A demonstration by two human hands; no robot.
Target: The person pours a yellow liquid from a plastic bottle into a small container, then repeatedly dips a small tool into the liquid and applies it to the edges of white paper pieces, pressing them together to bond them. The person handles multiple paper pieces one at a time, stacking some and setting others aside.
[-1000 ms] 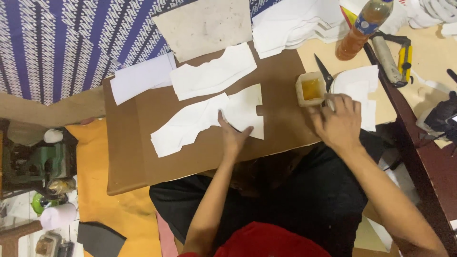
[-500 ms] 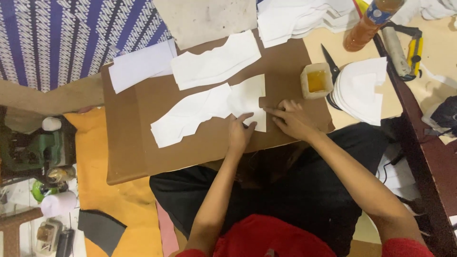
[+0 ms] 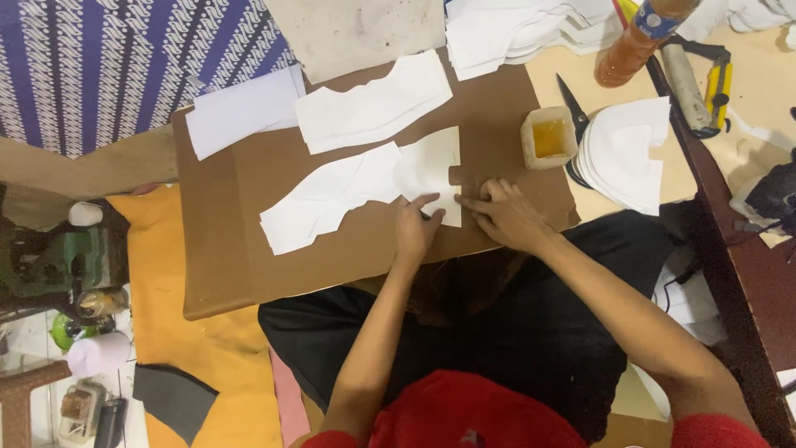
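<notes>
Glue pot [image 3: 548, 137] beside scissors [image 3: 570, 101]; bottle [image 3: 637, 41] (orange liquid) beyond them.

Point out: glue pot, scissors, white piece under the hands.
glue pot [image 3: 548, 138], head view, on the yellow glue inside.
scissors [image 3: 570, 103], head view, on the dark blade.
white piece [image 3: 348, 192], head view, on its middle.

Bottle [image 3: 643, 37] top and white stack [image 3: 531, 29] — cut off by upper edge

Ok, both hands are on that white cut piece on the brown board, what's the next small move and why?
Probably slide the right hand along the edge of the white cut piece, pressing it flat. Its fingertips sit at that piece's right edge while the left hand pins it to the brown board, and the glue pot stands apart, untouched.
</notes>
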